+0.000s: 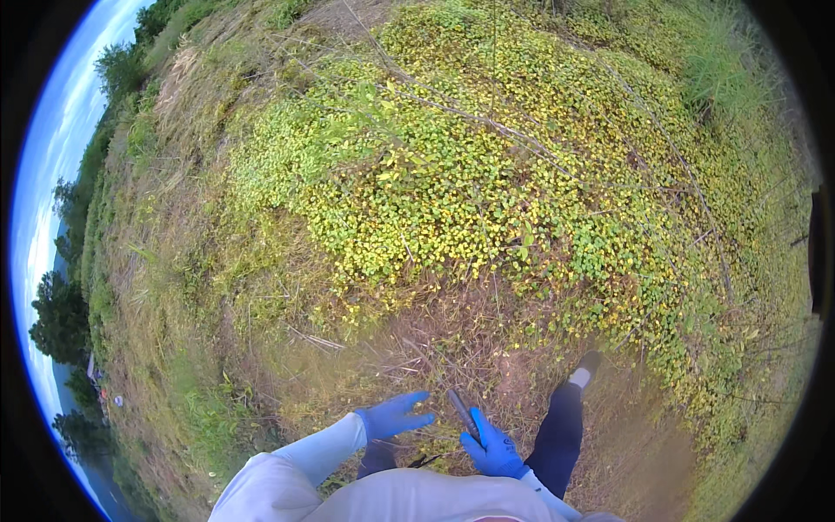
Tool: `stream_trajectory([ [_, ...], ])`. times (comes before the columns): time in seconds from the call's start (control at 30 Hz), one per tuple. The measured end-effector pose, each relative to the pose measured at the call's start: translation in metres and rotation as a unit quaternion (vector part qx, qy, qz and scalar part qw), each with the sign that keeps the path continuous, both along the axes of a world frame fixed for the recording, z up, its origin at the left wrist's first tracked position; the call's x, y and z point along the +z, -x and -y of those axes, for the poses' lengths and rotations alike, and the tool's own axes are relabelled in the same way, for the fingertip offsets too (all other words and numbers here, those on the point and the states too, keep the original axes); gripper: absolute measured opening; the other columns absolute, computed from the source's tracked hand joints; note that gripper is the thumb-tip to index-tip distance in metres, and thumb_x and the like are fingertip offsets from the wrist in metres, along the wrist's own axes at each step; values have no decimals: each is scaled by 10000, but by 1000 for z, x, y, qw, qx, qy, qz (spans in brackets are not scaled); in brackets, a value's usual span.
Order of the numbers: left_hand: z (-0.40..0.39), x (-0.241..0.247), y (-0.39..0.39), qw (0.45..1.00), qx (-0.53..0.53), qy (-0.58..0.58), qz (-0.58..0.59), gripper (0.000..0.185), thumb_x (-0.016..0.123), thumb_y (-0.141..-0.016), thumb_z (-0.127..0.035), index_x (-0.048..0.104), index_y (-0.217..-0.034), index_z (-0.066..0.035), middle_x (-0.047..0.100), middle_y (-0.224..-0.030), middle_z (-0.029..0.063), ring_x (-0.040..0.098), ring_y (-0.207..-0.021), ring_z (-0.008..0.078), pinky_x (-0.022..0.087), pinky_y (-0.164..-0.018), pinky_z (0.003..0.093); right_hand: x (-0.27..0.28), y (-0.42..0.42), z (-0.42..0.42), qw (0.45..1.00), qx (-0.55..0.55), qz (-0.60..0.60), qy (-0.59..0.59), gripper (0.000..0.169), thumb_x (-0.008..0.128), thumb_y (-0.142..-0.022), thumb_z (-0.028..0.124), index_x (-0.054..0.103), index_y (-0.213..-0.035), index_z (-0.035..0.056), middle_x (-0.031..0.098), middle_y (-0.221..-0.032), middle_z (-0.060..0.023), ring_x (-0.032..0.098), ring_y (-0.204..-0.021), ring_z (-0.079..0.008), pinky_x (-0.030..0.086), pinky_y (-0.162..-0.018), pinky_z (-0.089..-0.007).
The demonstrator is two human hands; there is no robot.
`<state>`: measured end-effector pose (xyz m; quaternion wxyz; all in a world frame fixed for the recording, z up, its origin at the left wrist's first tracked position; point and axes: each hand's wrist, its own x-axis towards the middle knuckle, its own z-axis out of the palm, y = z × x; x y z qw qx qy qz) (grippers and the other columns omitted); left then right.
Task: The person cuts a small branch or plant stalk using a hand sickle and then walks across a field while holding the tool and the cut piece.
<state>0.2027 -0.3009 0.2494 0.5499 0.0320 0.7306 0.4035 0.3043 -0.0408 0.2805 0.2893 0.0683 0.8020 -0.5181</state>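
In the head view, my right hand [494, 450], in a blue glove, is closed around a dark handle-like tool [464, 412]. One end of the tool points up and to the left; its exact kind is unclear. My left hand [396, 415], also in a blue glove, hangs to the left of the tool with fingers apart and nothing in it. Below and between the hands, a small black object [424, 461] shows near my body, partly hidden. Under both hands lies dry grass and bare reddish soil [450, 329].
Low green and yellow leafy ground cover [450, 196] spreads over the slope ahead. Thin dry stems [486, 121] cross it. My right foot [589, 364] stands at its lower edge. Taller weeds [212, 417] grow at left, and a grass clump [724, 75] at upper right. Trees [60, 318] line the far left.
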Motion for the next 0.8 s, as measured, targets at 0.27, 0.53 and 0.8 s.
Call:
stream_trajectory([
  [0.27, 36, 95, -50, 736, 488, -428, 193, 266, 564, -999, -264, 604, -1122, -32, 645, -1156, 161, 624, -1112, 292, 478, -1016, 439, 95, 6, 75, 913, 259, -304, -82, 572, 668, -903, 339, 508, -1385, 77, 633, -1088, -214, 648, -913, -353, 515, -782, -417],
  [0.53, 270, 132, -65, 642, 659, -379, -98, 169, 590, -974, -173, 589, -1079, -40, 643, -990, 93, 645, -917, 230, 533, -906, 450, 194, -56, 60, 931, 177, -93, -306, 361, 616, -894, 251, 624, -1220, 95, 636, -1005, -163, 621, -937, -315, 497, -790, -402],
  [0.8, 369, 150, -101, 546, 719, -414, -114, 156, 560, -960, -164, 588, -1040, -34, 601, -927, 68, 586, -845, 193, 498, -807, 381, 211, -51, 162, 904, 97, -100, -405, 336, 613, -885, 243, 622, -1186, 92, 630, -995, -164, 618, -931, -317, 494, -784, -408],
])
